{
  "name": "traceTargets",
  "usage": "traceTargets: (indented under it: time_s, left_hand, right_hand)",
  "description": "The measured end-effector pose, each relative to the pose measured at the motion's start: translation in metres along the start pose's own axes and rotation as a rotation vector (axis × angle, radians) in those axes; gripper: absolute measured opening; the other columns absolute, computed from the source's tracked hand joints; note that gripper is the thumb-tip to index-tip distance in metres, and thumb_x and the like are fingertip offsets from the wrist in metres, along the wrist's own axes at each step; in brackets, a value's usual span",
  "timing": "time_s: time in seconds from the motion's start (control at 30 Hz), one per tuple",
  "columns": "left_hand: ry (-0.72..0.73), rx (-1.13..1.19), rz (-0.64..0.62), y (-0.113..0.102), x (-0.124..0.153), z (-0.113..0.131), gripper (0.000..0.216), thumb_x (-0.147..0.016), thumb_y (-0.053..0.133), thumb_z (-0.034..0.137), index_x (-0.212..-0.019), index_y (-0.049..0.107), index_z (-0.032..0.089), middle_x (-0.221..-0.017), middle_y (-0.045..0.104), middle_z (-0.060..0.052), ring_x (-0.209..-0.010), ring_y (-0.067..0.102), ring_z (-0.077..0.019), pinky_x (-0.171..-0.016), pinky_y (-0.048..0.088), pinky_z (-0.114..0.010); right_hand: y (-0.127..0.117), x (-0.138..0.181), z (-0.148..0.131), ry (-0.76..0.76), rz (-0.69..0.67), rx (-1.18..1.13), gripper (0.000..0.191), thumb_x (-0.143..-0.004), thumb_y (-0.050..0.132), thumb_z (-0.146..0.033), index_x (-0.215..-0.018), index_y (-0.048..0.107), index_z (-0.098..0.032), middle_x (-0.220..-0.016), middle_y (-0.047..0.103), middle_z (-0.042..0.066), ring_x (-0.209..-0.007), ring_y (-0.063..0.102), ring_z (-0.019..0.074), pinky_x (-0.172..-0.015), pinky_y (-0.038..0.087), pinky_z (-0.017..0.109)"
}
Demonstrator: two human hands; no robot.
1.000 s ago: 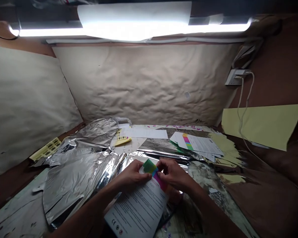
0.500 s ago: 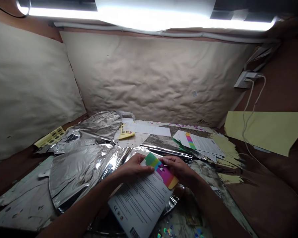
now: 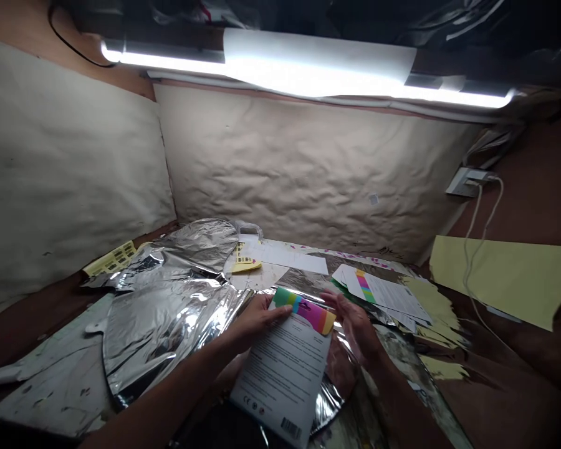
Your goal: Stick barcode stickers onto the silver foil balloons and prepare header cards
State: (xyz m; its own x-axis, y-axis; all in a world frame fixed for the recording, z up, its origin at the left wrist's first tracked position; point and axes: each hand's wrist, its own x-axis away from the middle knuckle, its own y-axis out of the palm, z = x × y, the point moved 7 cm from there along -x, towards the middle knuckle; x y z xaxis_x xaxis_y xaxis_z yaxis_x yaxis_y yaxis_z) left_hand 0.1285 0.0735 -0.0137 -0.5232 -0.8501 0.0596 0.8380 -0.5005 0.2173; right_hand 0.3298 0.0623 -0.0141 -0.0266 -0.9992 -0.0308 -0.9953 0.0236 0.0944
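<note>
A white printed packaging envelope [image 3: 283, 368] with a rainbow-striped top, a hang hole and a barcode is tilted toward me. My left hand [image 3: 262, 315] grips its upper left edge, thumb lying across the front and the other fingers hidden behind. Just off the upper right corner is my right hand [image 3: 353, 321], its fingers stretched out and holding nothing. Beneath the envelope lies shiny silver foil balloon material [image 3: 330, 399].
Crumpled silver foil [image 3: 168, 330] covers the table's left side. Similar rainbow-striped printed envelopes [image 3: 388, 296] lie back right, near a white sheet [image 3: 290, 255] and yellow sticker sheets [image 3: 247, 262]. White cables [image 3: 470, 262] hang from a wall socket [image 3: 467, 181].
My right hand has let go of the envelope's striped top and moved slightly right. The envelope is turned more upright in my left hand. The camera view has tipped upward.
</note>
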Motion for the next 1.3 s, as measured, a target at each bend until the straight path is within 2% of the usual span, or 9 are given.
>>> traceTargets:
  time_s: [0.2, 0.37, 0.5, 0.6, 0.7, 0.8, 0.9, 1.1, 1.3]
  left_hand:
    - [0.065, 0.163, 0.199, -0.009, -0.002, 0.001, 0.047, -0.078, 0.066, 0.059, -0.084, 0.063, 0.013, -0.068, 0.061, -0.003, -0.057, 0.055, -0.0134, -0.055, 0.043, -0.025]
    - [-0.028, 0.320, 0.338, -0.023, -0.008, -0.014, 0.045, -0.091, 0.046, 0.058, -0.115, 0.054, 0.021, -0.092, 0.064, -0.005, -0.062, 0.061, -0.0144, -0.058, 0.046, -0.026]
    - [-0.116, 0.465, 0.365, -0.024, -0.010, -0.022, 0.048, -0.099, 0.028, 0.053, -0.120, 0.050, 0.016, -0.095, 0.063, -0.010, -0.065, 0.064, -0.0163, -0.060, 0.047, -0.027]
    - [-0.142, 0.556, 0.346, -0.023, -0.011, -0.022, 0.050, -0.100, 0.025, 0.051, -0.120, 0.050, 0.013, -0.090, 0.064, -0.011, -0.062, 0.064, -0.0171, -0.060, 0.047, -0.028]
    - [-0.177, 0.578, 0.382, -0.029, -0.008, -0.025, 0.049, -0.099, 0.029, 0.051, -0.123, 0.048, 0.013, -0.088, 0.065, -0.011, -0.061, 0.064, -0.0184, -0.058, 0.046, -0.028]
    - [-0.190, 0.557, 0.378, -0.034, -0.008, -0.030, 0.049, -0.098, 0.034, 0.054, -0.127, 0.047, 0.017, -0.093, 0.065, -0.010, -0.066, 0.066, -0.0177, -0.058, 0.046, -0.025]
    - [-0.180, 0.545, 0.409, -0.038, -0.012, -0.031, 0.044, -0.097, 0.041, 0.051, -0.125, 0.049, 0.018, -0.092, 0.066, -0.009, -0.066, 0.066, -0.0165, -0.057, 0.046, -0.023]
    - [-0.222, 0.511, 0.339, -0.023, -0.012, -0.026, 0.039, -0.097, 0.044, 0.047, -0.125, 0.047, 0.021, -0.091, 0.067, -0.008, -0.063, 0.064, -0.0148, -0.054, 0.047, -0.022]
    - [-0.191, 0.435, 0.300, -0.023, -0.013, -0.030, 0.042, -0.094, 0.050, 0.048, -0.126, 0.048, 0.022, -0.097, 0.067, -0.010, -0.067, 0.064, -0.0155, -0.057, 0.048, -0.023]
  right_hand:
    - [0.047, 0.023, 0.027, 0.295, -0.448, -0.052, 0.046, -0.074, 0.073, -0.058, -0.093, 0.072, -0.016, -0.086, 0.073, 0.013, -0.087, 0.070, 0.0322, -0.079, 0.053, 0.047]
    - [0.014, -0.001, 0.035, 0.295, -0.065, -0.145, 0.039, -0.070, 0.077, -0.054, -0.083, 0.069, -0.018, -0.077, 0.072, 0.012, -0.079, 0.070, 0.0347, -0.068, 0.056, 0.047]
    - [-0.004, -0.041, 0.019, 0.214, 0.211, -0.183, 0.029, -0.070, 0.078, -0.045, -0.079, 0.063, -0.021, -0.062, 0.067, 0.006, -0.053, 0.064, 0.0241, -0.044, 0.052, 0.035]
    - [0.046, -0.081, -0.019, 0.013, 0.019, -0.176, 0.028, -0.068, 0.080, -0.039, -0.078, 0.059, -0.022, -0.062, 0.066, -0.001, -0.049, 0.061, 0.0143, -0.040, 0.049, 0.022]
    - [0.122, -0.102, -0.052, -0.117, -0.245, -0.119, 0.027, -0.073, 0.073, -0.044, -0.083, 0.060, -0.023, -0.079, 0.071, -0.003, -0.071, 0.070, 0.0119, -0.063, 0.056, 0.019]
    - [0.181, -0.110, -0.052, -0.114, -0.388, 0.057, 0.024, -0.078, 0.069, -0.038, -0.093, 0.066, -0.020, -0.090, 0.073, 0.000, -0.087, 0.072, 0.0178, -0.083, 0.056, 0.036]
    - [0.193, -0.118, -0.031, -0.144, -0.395, 0.302, 0.021, -0.075, 0.071, -0.033, -0.093, 0.071, -0.023, -0.078, 0.073, -0.005, -0.079, 0.072, 0.0185, -0.082, 0.056, 0.040]
    - [0.088, -0.117, -0.016, -0.241, -0.126, 0.812, 0.017, -0.083, 0.061, -0.035, -0.095, 0.073, -0.033, -0.101, 0.074, -0.003, -0.102, 0.068, 0.0237, -0.096, 0.050, 0.040]
    - [-0.059, -0.084, -0.030, -0.181, 0.127, 1.254, 0.044, -0.081, 0.059, -0.030, -0.121, 0.064, -0.014, -0.132, 0.060, 0.017, -0.129, 0.048, 0.0328, -0.111, 0.030, 0.048]
